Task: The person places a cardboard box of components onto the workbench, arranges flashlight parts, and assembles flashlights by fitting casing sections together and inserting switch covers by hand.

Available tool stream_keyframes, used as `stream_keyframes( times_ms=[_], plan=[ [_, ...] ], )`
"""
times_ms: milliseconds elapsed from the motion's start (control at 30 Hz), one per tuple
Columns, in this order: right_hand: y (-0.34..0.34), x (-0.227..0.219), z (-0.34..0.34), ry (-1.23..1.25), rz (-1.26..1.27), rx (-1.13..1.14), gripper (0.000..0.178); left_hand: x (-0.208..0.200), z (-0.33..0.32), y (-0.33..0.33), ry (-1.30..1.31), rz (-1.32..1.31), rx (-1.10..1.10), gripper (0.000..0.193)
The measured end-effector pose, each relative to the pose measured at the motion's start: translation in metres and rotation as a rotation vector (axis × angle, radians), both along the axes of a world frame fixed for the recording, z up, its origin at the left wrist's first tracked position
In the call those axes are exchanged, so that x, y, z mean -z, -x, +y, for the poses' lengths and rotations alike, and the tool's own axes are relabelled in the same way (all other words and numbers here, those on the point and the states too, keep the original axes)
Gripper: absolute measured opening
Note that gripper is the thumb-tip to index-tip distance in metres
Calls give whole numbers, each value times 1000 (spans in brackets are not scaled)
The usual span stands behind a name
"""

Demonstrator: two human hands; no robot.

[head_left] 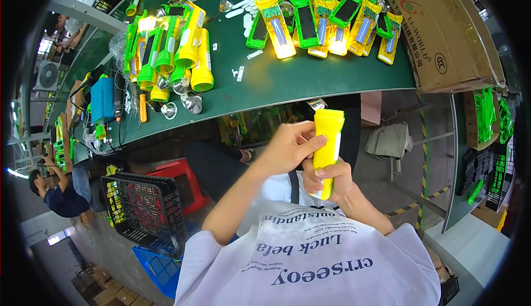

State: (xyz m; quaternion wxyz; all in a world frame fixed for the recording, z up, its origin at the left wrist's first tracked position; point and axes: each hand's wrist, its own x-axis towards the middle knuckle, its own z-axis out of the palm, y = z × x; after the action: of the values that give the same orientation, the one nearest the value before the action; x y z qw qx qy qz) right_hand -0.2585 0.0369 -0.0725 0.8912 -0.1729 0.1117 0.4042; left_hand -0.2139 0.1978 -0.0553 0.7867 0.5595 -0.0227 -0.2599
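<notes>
Both hands hold a yellow flashlight [327, 147] upright at chest height, at 6 o'clock from the green counter [310, 76]. Right hand [327, 178] grip clamps its base; left hand [287, 148] fingers press its side.

- A green worktop [310, 79] curves across the far side.
- A pile of green and yellow torches [171, 46] lies at its far left.
- A row of open torch halves [326, 21], yellow and green, lies at the far middle.
- Silver reflector cups [192, 104] sit near the pile, close to the worktop's near edge.
- A blue box unit [102, 98] stands further left, amid cables.
- A large cardboard carton [442, 29] rests at the far right.
- A black wire basket [146, 209] stands near left, beside a red stool [185, 176].
</notes>
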Motion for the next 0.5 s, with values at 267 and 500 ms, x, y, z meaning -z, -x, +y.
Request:
stream_keyframes(
  times_ms=[267, 500],
  plan=[
    [-4, 4, -14, 182, -39, 11, 45, -9, 112, -79, -1522, -898, -344, 34],
    [-11, 1, -19, 54, -70, -7, 44, -4, 113, -83, -1526, -876, -238, 9]
  ],
)
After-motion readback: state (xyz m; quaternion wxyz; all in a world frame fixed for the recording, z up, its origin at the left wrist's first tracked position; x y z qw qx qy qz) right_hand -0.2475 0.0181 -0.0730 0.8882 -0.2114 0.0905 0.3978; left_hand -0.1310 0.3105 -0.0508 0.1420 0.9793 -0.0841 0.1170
